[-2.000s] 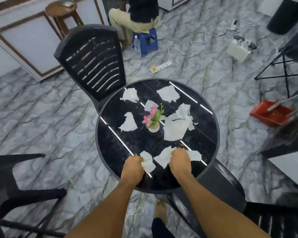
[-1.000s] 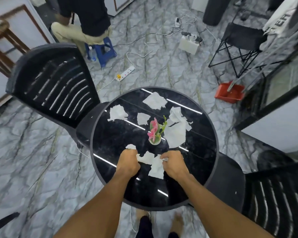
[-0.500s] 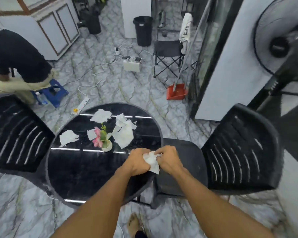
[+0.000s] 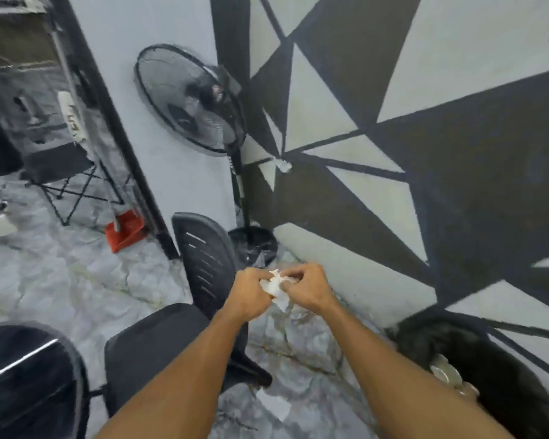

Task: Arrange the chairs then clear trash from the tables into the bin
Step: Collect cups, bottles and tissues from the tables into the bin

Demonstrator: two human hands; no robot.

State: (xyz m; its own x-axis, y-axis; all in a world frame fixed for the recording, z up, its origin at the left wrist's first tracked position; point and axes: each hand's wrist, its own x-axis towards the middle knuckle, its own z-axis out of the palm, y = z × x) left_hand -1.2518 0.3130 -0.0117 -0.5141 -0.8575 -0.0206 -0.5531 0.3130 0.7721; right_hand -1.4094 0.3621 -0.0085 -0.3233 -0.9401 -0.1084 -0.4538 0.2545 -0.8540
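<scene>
Both hands hold a crumpled wad of white paper scraps [image 4: 274,288] in front of me, above the marble floor. My left hand [image 4: 249,294] grips its left side and my right hand [image 4: 308,288] pinches its right side. A black bin with a liner [image 4: 485,372] stands at the lower right against the wall, with some rubbish inside. The round black table [image 4: 29,375] is at the lower left edge. A black plastic chair [image 4: 200,261] stands beside it, just left of my hands.
A black standing fan [image 4: 191,99] and its round base [image 4: 254,245] stand by the patterned wall ahead. A red dustpan [image 4: 126,229] and a folding chair [image 4: 67,172] lie to the left. A white scrap [image 4: 274,407] lies on the floor below my arms.
I have turned right, away from the table, carrying the paper scraps in both hands. The table has slid to the lower left and the bin has come into view at the lower right.
</scene>
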